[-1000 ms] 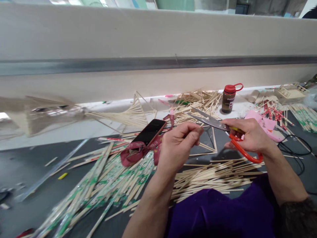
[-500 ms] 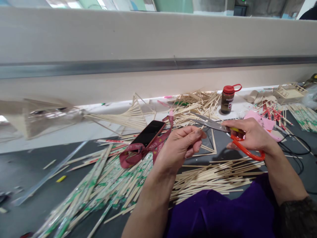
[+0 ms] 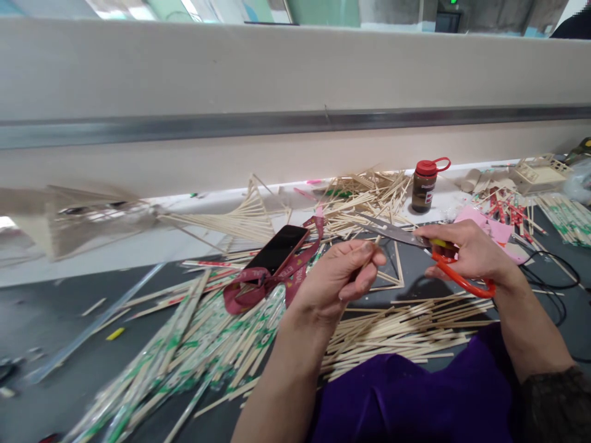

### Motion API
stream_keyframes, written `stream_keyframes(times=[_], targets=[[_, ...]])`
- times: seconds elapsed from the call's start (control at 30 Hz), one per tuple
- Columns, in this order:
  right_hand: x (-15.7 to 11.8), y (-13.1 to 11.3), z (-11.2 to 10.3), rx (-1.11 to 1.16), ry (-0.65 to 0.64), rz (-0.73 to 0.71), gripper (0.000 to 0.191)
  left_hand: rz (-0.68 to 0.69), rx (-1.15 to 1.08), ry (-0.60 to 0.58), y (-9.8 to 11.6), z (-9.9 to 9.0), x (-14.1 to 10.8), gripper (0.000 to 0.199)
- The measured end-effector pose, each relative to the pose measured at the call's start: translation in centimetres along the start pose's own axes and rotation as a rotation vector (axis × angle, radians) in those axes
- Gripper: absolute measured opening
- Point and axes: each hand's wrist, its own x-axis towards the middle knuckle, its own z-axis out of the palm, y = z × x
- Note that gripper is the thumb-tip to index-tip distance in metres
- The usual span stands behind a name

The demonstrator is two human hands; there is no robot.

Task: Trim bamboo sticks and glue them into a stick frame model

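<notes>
My right hand [image 3: 468, 249] grips a pair of scissors [image 3: 399, 234] with red-orange and yellow handles. The blades point left and stand slightly apart. Close to their left sits my left hand [image 3: 339, 271], its thumb and fingers pinching a thin wooden stick [image 3: 378, 240]. Only the stick's short end shows above the fingertips, just below the blades; the rest is hidden in the hand. Below both hands lies a pile of loose wooden sticks [image 3: 401, 329]. Behind the left hand is a frame of joined sticks [image 3: 398, 264], partly covered.
Wrapped chopsticks [image 3: 194, 344] spread across the left of the dark table, beside a phone [image 3: 279, 246] and a maroon lanyard [image 3: 249, 295]. At the back are a heaped stick pile [image 3: 364, 197], a red-capped bottle [image 3: 422, 192] and a stick model [image 3: 231, 218]. Black cables [image 3: 554, 277] lie right.
My left hand has turned slightly and its fingers have shifted around the stick, whose end now shows a little more upright. The scissors stay nearly in place.
</notes>
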Motion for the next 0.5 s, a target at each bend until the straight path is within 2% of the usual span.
stream_keyframes(times=[0.03,0.1,0.2,0.27,0.37,0.43,0.5], targets=[[0.0,0.0,0.0,-0.008,0.009,0.001,0.051,0.001,0.013,0.016,-0.1,0.1,0.1,0.04],[0.0,-0.2,0.1,-0.03,0.041,0.011,0.048,0.079,0.112,0.138,-0.4,0.3,0.2,0.035],[0.2,-0.6,0.3,-0.08,0.089,0.008,0.042,0.377,0.44,0.452,-0.9,0.6,0.2,0.021],[0.2,-0.8,0.5,-0.11,0.101,-0.004,0.043,0.609,0.695,0.617,-1.3,0.7,0.1,0.012],[0.2,-1.0,0.8,-0.127,0.104,-0.007,0.054,0.849,0.977,0.683,-1.8,0.7,0.0,0.011],[0.2,-0.9,1.0,-0.133,0.095,0.002,0.061,0.917,1.082,0.662,-2.0,0.7,-0.1,0.012],[0.2,-0.8,1.2,-0.131,0.08,0.006,0.067,0.924,1.145,0.637,-2.2,0.9,-0.2,0.014]])
